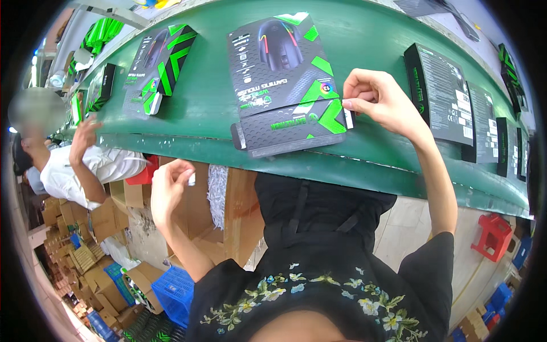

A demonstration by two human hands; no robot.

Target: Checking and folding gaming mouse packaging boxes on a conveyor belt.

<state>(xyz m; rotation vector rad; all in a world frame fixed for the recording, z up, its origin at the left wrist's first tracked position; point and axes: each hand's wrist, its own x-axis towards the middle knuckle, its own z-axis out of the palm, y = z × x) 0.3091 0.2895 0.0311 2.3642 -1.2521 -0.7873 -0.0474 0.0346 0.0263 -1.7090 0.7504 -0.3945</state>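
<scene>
A black and green computer mouse box (279, 80) lies on the green bench in front of me, its end flap folded out toward me. At the box's right edge my right hand (382, 105) is closed, thumb and finger pinching by the small side flap (348, 118). My left hand (169, 185) is off the bench's near edge, lower left, with its fingertips pressed together on a small white piece (191, 180). What exactly that piece is, I cannot make out.
Another mouse box (154, 71) with an open flap lies to the left. Several more boxes (441, 94) line the right side of the green bench (211, 114). A co-worker in a white shirt (85, 171) is at far left. Below are cartons, a blue crate (172, 290) and a red stool (493, 235).
</scene>
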